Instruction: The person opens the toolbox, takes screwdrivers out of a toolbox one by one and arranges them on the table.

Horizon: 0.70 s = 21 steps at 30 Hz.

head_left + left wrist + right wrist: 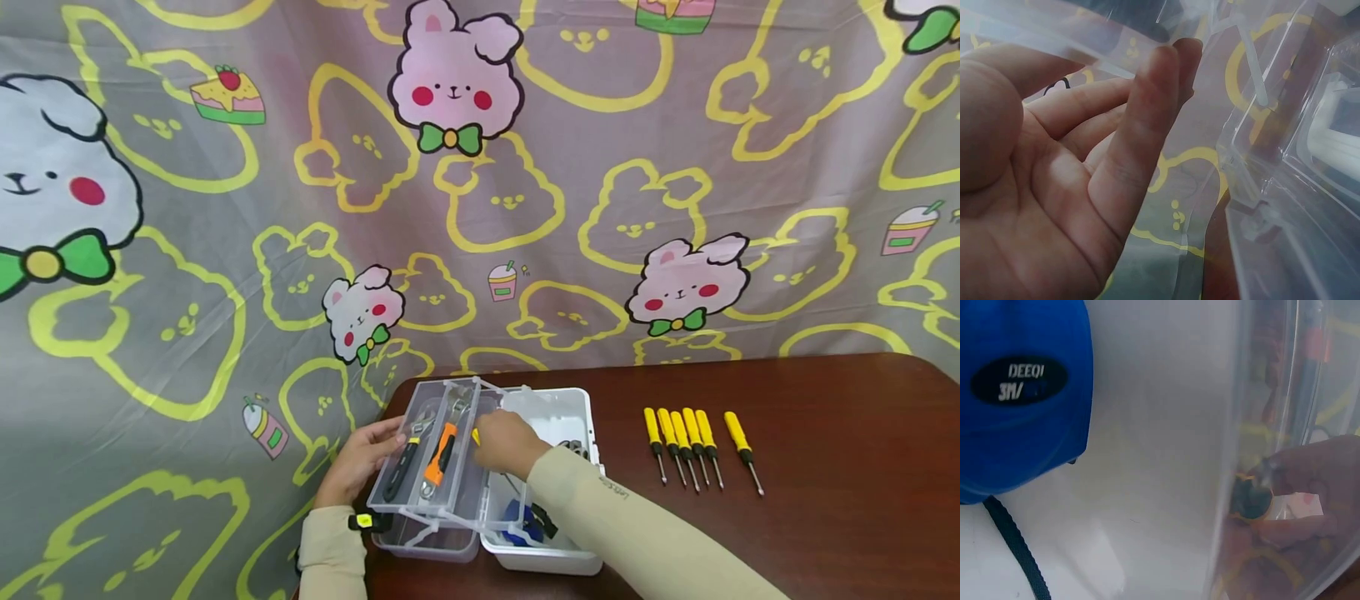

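Note:
A toolbox stands on the table, its white base (570,400) to the right of a raised clear tray (450,510). My left hand (363,458) grips the tray's left edge; in the left wrist view, the fingers (1157,119) reach up to the clear plastic. A black-handled adjustable wrench (401,468) and an orange-handled one (442,454) lie in that tray. My right hand (510,442) holds a yellow-handled screwdriver (476,436), mostly hidden by the hand, between the tray and base. Through clear plastic in the right wrist view, fingers (1304,469) pinch its dark part.
A blue tape measure (521,521) with a black strap (1019,550) lies in the base. Grey metal pieces (576,447) sit near its right wall. Several yellow-handled screwdrivers (690,429) lie in a row on the table (847,433), with one (737,433) apart. A patterned curtain (585,167) hangs behind.

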Motion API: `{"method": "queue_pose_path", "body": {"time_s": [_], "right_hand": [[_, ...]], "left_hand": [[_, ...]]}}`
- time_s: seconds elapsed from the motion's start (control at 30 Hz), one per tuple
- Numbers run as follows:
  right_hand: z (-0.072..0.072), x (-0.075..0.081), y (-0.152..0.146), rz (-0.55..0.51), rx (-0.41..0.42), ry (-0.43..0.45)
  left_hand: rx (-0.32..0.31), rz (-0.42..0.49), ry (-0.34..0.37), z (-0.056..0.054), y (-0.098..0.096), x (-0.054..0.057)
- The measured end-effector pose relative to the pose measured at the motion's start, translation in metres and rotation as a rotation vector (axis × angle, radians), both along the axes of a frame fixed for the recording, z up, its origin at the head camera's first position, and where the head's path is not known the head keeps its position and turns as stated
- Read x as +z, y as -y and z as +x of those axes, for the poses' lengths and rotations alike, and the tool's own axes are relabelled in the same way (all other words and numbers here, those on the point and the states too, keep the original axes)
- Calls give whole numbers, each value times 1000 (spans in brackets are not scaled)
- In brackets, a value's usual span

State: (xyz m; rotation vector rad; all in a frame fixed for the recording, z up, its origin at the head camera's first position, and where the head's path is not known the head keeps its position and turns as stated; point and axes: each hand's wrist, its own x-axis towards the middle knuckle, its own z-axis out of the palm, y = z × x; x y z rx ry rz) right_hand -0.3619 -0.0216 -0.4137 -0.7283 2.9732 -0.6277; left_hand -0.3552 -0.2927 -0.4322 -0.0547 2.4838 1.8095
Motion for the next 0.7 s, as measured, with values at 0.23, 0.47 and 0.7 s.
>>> {"method": "queue_pose_path", "body": {"time_s": [0.23, 0.47, 0.7], "right_hand": [[-2, -1, -6, -143, -10, 18], [-4, 1, -10, -203, -51, 22], [-7, 3, -14, -279, -60, 35]], "left_hand": [[-10, 8, -5, -1, 0, -1], [-6, 0, -2, -1, 1, -2], [-12, 1, -9, -1, 1, -1]]}}
